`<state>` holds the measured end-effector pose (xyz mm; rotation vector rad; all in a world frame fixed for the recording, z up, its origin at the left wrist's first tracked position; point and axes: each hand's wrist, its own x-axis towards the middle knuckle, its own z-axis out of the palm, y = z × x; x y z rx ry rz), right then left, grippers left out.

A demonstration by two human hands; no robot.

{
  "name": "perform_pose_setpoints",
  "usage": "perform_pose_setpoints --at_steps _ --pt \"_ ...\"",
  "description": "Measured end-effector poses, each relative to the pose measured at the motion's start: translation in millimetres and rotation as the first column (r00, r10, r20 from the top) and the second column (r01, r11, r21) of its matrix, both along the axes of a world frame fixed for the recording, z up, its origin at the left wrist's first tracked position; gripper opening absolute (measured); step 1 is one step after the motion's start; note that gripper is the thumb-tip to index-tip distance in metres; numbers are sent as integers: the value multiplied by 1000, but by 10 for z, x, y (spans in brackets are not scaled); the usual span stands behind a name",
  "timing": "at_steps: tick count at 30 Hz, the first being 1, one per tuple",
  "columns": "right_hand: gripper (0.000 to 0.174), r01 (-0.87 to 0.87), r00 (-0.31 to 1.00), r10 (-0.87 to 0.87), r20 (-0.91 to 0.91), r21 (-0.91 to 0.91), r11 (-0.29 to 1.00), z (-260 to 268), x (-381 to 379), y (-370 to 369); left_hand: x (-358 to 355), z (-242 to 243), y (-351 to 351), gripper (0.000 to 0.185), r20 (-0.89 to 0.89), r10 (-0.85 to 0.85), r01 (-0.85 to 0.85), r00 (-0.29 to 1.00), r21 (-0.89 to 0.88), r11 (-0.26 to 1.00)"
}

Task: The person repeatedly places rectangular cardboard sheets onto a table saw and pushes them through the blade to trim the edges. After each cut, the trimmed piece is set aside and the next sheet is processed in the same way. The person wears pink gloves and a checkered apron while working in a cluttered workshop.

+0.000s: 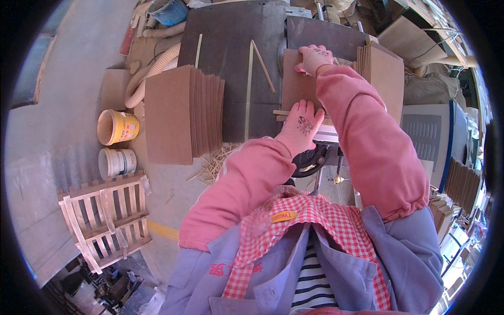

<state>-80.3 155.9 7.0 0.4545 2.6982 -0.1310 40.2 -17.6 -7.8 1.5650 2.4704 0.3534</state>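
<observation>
My left hand (301,125), in a pink glove with a printed mark, rests with spread fingers at the near edge of a brown board (293,84), beside a thin wooden strip (278,112). My right hand (316,59), gloved alike, lies on the far part of the same board, thumb apart from the fingers. The board lies on the dark table of a saw (232,51); part of a round blade (282,57) shows along its left edge. Whether the fingers grip the board's edge cannot be told.
Stacks of brown boards stand left (169,118) and right (386,75). Thin offcut strips (263,67) lie on the table and in a pile on the floor (216,163). A ribbed hose (157,71), yellow bucket (118,126), white bucket (118,162) and wooden pallet (106,224) are at left.
</observation>
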Motion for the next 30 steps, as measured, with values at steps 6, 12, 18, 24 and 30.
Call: perform_pose_setpoints --at_steps 6,12,18,24,30 --pt "65 -3 1000 3 -6 29 1000 -27 -214 121 -214 -50 119 87 -37 -5 6 999 37 999" --pt "70 2 1000 -2 -2 52 999 -74 -432 244 -409 -56 240 84 -28 -1 2 1000 25 1000" --pt "73 15 1000 -16 22 56 998 -52 -591 315 -557 -59 320 81 -40 14 -11 999 60 998" --pt "74 24 999 -25 20 67 997 -98 -725 395 -688 -86 410 82 -20 10 -10 1000 17 1000" --pt "72 61 998 -62 29 41 997 -138 -817 447 -766 -48 495 91 -51 7 -13 999 -109 994"
